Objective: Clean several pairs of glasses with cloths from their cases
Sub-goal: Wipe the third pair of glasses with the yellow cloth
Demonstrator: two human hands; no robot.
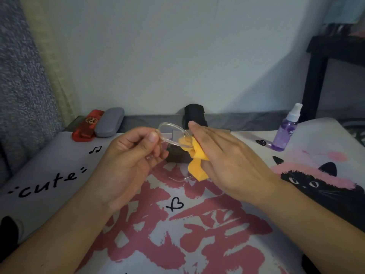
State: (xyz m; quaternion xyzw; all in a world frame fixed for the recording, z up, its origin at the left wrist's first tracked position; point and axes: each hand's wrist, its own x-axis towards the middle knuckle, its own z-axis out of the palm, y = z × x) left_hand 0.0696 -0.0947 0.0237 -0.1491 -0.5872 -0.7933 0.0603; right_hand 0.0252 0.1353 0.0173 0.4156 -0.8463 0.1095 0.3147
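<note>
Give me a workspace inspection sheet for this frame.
Surface: printed cloth, pink and black graphics.
Job's things: clear-framed glasses held up; yellow cloth on one lens; red case, grey case shut at back left; black case behind hands.
Clutter: purple spray bottle upright, right.
Grippers: left hand pinches frame; right hand wipes with cloth.
Cables: nothing seen.
Surroundings: plain wall; black furniture right.

Clear-framed glasses point(171, 133) up off the table, held by one rim in the left hand point(130, 155). Yellow cloth point(194, 155) bunched over the other lens, pinched in the right hand point(223, 155). Red case point(87, 125) and grey case point(109, 122) closed, side by side, back left.
</note>
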